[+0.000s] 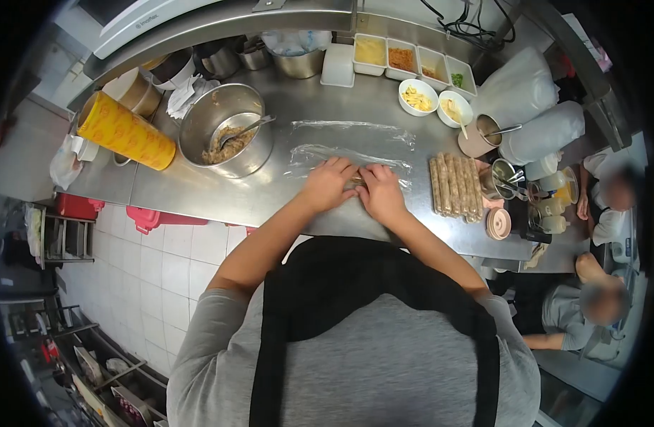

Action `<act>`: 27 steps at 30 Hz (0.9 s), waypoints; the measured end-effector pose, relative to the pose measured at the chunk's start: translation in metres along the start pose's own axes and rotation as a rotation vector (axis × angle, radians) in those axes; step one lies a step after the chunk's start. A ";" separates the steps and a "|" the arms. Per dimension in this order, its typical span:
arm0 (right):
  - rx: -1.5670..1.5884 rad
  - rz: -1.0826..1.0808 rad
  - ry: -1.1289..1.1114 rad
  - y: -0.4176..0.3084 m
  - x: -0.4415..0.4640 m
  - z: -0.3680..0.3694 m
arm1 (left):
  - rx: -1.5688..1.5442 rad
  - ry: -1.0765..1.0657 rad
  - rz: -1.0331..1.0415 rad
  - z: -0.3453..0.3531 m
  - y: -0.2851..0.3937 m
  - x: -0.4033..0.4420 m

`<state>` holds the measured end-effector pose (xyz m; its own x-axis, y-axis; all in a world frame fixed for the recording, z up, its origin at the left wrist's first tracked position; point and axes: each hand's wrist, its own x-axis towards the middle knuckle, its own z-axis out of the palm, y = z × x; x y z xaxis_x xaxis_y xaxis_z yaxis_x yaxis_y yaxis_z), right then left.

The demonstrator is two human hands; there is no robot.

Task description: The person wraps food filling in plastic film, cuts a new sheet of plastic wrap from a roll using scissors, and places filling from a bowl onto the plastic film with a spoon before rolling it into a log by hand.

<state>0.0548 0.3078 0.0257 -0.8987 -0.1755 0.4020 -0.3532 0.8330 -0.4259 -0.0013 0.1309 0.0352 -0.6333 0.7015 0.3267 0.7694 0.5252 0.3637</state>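
My left hand (329,184) and my right hand (381,192) lie side by side at the front of the steel counter. Their fingers are curled over a small brownish roll (356,179) on plastic wrap, mostly hidden beneath them. The clear plastic wrap (352,153) spreads flat and wrinkled beyond my fingertips. To the right, several wrapped rolls (455,186) lie in a close row. On the left stands a deep steel pot (256,153) with a brownish mixture (231,146) and a spoon (252,128) inside.
A yellow patterned cylinder (126,132) stands at the left. White containers (369,69) of ingredients and two white bowls (418,110) are at the back right. Steel cups with utensils (501,179) and squeeze bottles (552,206) stand further right. Two people (565,313) are at the far right.
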 end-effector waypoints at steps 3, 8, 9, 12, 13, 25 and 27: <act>0.065 -0.006 0.002 0.011 0.000 0.009 | -0.012 -0.014 -0.012 0.007 -0.007 -0.008; 0.148 -0.065 -0.051 0.027 -0.002 0.011 | -0.076 0.041 -0.024 0.011 -0.007 -0.011; 0.158 -0.064 -0.088 0.031 0.000 0.009 | -0.080 -0.009 -0.047 0.011 -0.008 -0.009; 0.093 -0.066 -0.081 0.023 0.004 0.003 | -0.074 -0.076 -0.067 0.002 -0.009 -0.001; 0.056 -0.070 -0.059 0.020 0.005 0.002 | -0.062 -0.043 -0.040 0.004 -0.011 -0.002; 0.035 -0.081 -0.100 0.015 -0.002 0.010 | -0.194 0.060 -0.028 0.002 -0.030 -0.025; 0.036 -0.117 -0.084 0.022 -0.004 0.014 | -0.220 0.068 -0.040 0.003 -0.035 -0.023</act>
<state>0.0464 0.3195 0.0032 -0.8690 -0.3143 0.3821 -0.4642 0.7853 -0.4097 -0.0138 0.0981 0.0123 -0.6727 0.6442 0.3640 0.7116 0.4287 0.5566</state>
